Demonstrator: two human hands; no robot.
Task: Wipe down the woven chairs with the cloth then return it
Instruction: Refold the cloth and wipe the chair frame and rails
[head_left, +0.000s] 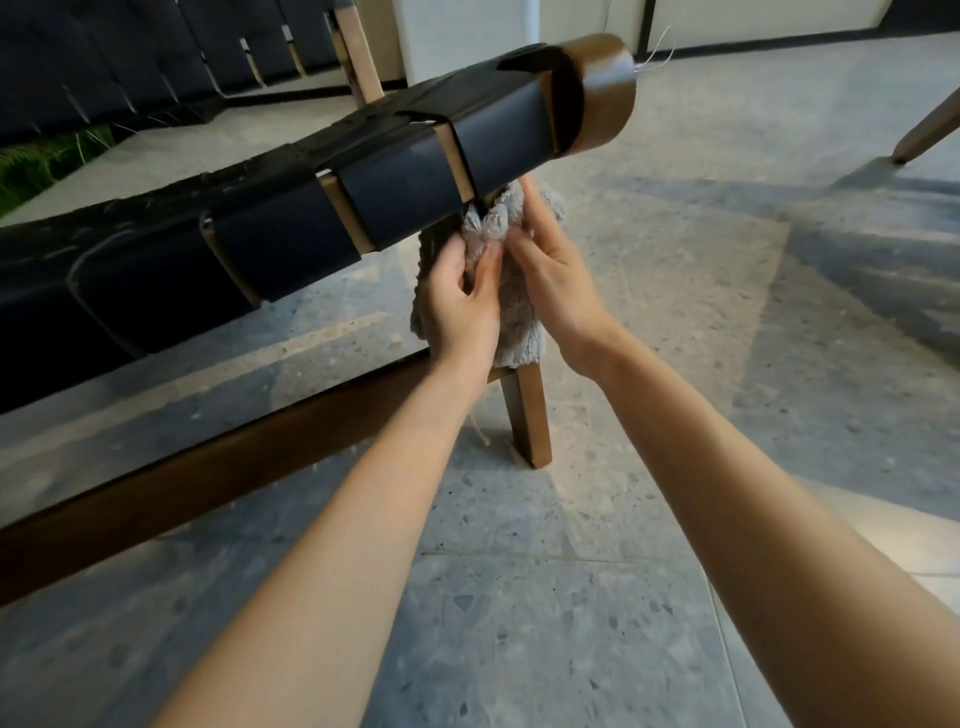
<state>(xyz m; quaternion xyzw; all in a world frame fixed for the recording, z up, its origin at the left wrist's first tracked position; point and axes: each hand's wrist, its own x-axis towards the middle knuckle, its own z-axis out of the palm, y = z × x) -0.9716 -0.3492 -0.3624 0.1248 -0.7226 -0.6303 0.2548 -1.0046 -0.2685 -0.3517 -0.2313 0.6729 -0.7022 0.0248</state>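
Up close in the head view, both hands work a grey, fluffy cloth (519, 332) bunched round the top of a wooden front leg (532, 415) of the woven chair (400, 192), just under the seat's corner. The cloth hangs with its long axis roughly upright, following the leg, its top tucked against the underside of the seat rail. The left hand (460, 306) grips the cloth's near side with curled fingers. The right hand (550, 275) holds the far side, its forefinger pointing up along the fabric and the other fingers seemingly closed on it, though the cloth hides part of them. The seat rail, wrapped in wide dark straps, runs from lower left to upper right and screens the cloth's upper edge. A lower brown stretcher (234, 452) slants the same way beneath it. Speckled stone floor (519, 597) lies below, another chair's leg (930, 124) stands at far right, and green fronds (47, 156) show at left below a second woven panel (130, 52).
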